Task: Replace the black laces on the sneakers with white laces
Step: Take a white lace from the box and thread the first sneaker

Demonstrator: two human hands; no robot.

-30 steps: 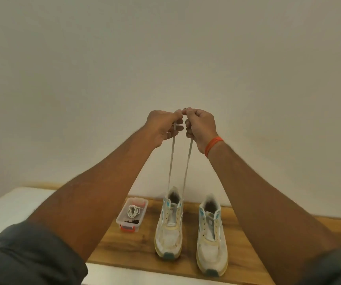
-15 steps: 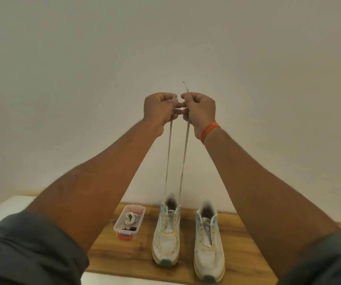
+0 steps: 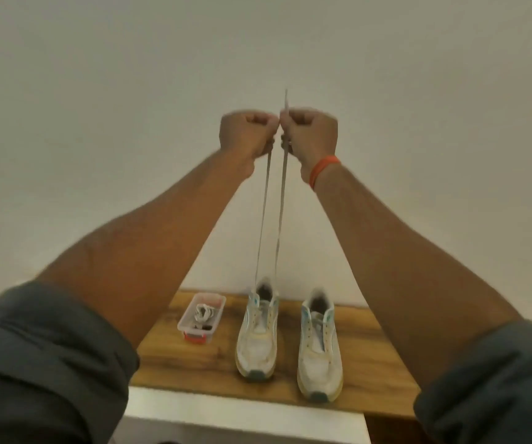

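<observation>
Against a bare, pale wall [image 3: 98, 91], two fists meet high above a wooden tabletop [image 3: 370, 363]. Fingers of the left hand [image 3: 246, 133] are curled tight around one end of a white lace [image 3: 280, 213], and the right hand [image 3: 311, 133] grips the other, with a short tip of lace poking up above its knuckles. The two strands run down, close together and taut, into the collar of the left-hand sneaker [image 3: 257, 334], which stands upright on the wood.

Over the past second both hands have climbed well up the wall from where they were, and the strands have drawn longer and straighter with them; the sneaker appears to have stayed put. Judged from that, the person is evening out the two ends after threading, pulling slack through the eyelets so both sides match. How many eyelets are filled cannot be made out at this distance and blur.

Just beside it, the second sneaker [image 3: 319, 347] seems already to carry a light-coloured lace over its tongue, though the detail is soft. A small clear plastic box [image 3: 191, 318] with a red base sits near the left sneaker's outer side, holding a coiled white lace and something dark, possibly the removed black laces.

An orange wristband [image 3: 324, 169] circles the right wrist; dark grey sleeves [image 3: 34, 363] are rolled back above both forearms. Work looks well advanced, with tightening and tying likely ahead.
</observation>
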